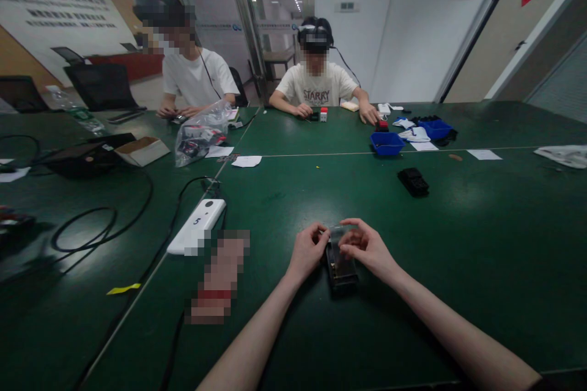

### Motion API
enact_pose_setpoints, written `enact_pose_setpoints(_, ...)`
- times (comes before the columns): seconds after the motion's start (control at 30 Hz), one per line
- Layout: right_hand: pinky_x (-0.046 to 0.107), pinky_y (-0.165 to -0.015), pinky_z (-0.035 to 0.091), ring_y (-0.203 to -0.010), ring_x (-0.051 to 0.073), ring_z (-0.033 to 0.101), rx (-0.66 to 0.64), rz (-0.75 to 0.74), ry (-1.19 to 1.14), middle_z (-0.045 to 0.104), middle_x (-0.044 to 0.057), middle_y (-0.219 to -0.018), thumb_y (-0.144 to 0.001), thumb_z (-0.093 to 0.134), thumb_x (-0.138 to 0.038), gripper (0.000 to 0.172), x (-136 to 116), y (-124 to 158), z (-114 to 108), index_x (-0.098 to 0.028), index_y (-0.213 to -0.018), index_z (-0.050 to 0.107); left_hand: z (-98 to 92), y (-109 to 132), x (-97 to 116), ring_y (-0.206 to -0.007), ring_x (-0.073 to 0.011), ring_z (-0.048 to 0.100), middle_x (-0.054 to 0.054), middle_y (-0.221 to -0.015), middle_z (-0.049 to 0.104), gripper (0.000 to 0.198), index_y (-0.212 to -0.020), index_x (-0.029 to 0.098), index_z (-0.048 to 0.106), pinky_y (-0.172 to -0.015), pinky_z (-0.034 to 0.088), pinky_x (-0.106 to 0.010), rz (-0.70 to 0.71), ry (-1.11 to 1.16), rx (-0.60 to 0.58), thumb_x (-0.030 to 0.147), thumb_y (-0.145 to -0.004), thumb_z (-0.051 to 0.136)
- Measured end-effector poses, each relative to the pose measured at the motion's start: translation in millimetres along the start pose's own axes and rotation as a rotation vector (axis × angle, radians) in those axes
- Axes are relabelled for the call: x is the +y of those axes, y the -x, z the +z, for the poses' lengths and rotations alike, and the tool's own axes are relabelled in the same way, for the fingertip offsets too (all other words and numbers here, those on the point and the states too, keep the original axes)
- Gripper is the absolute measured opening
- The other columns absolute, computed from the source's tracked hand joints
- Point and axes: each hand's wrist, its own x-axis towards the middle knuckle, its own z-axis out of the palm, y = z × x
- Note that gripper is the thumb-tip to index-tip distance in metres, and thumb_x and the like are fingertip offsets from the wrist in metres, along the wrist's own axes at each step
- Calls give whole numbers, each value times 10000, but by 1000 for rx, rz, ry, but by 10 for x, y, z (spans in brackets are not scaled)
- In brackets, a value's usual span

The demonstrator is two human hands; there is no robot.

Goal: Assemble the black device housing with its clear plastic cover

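A small black plastic case (pixel 342 276) lies on the green table in front of me, with a clear plastic cover (pixel 338 233) at its far end. My left hand (pixel 310 249) is closed at the left edge, thumb and fingers pinched where case and cover meet. From the right, my right hand (pixel 367 249) reaches over the cover, index finger stretched to its top edge and thumb curled lower down. Some brassy metal bits show inside the case. My fingers partly hide the join between case and cover.
A white power bank (pixel 198 226) with a cable lies left, beside a blurred-out flat item (pixel 222 275). Further off are a black device (pixel 413 181), a blue tray (pixel 387 143) and a plastic bag (pixel 202 134). Two people sit across the green table (pixel 481 256).
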Motion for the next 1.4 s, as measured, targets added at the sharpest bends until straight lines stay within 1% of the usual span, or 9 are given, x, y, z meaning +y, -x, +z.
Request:
enact_pose_setpoints(0.13,247,-581,511,-636,110,620,-41,6,-43,619,-45,-705,-663,666,-191,442,13,7,16,-225,-1055,463,2,-4,-15,-487,-94,461,31,-530,508,235,-701,149,572,-484,334,-195,6,-7,3,360,-783,510)
enact_pose_setpoints(0.33,244,-585,510,-610,99,612,-50,15,-65,614,-53,-704,-664,658,-175,483,42,3,13,-229,-1090,436,2,-6,-16,-496,-95,458,30,-537,507,228,-702,148,578,-489,340,-194,10,-4,9,355,-776,516)
enact_pose_setpoints(0.53,233,-607,495,-626,89,601,-74,11,-1,608,-47,-718,-676,636,-138,480,49,1,-6,-216,-1112,450,-1,0,3,-496,-99,469,26,-536,513,224,-699,151,571,-489,345,-197,4,4,-6,347,-785,506)
enact_pose_setpoints(0.73,244,-612,484,-629,94,593,-76,6,81,604,-40,-721,-685,625,-154,462,24,19,-1,-215,-1110,451,-5,-4,16,-526,-105,484,19,-573,533,210,-690,151,573,-507,358,-200,15,8,5,336,-772,514)
enact_pose_setpoints(0.9,262,-622,468,-667,112,587,-63,-29,211,599,-24,-755,-709,605,-166,421,-26,41,-3,-219,-1102,463,-6,-3,15,-517,-105,488,19,-567,540,198,-690,152,580,-508,362,-204,11,6,8,325,-765,519)
enact_pose_setpoints(1.03,303,-695,442,-739,139,569,-20,-104,420,602,-7,-812,-704,616,-165,408,-47,39,-36,-215,-1090,492,-3,2,12,-488,-104,487,25,-538,534,220,-697,154,579,-492,366,-206,-10,19,-1,351,-774,516)
enact_pose_setpoints(1.13,333,-776,426,-876,169,550,13,-145,547,597,25,-947,-689,633,-168,400,-37,27,-67,-222,-1069,521,-5,4,10,-466,-99,487,26,-540,531,233,-714,155,573,-464,368,-199,-31,38,-21,369,-783,513)
enact_pose_setpoints(1.27,363,-883,405,-1045,192,503,0,-183,554,553,50,-1096,-696,627,-177,371,3,9,-89,-223,-1052,531,-8,13,7,-430,-90,484,30,-560,514,276,-710,155,554,-410,368,-192,-57,84,-37,405,-803,484)
enact_pose_setpoints(1.4,375,-941,384,-1067,184,514,-20,-138,491,555,58,-1127,-703,626,-183,388,35,0,-85,-213,-1075,521,-9,24,-7,-398,-85,483,37,-576,504,334,-754,157,551,-376,372,-195,-79,168,-48,450,-835,414)
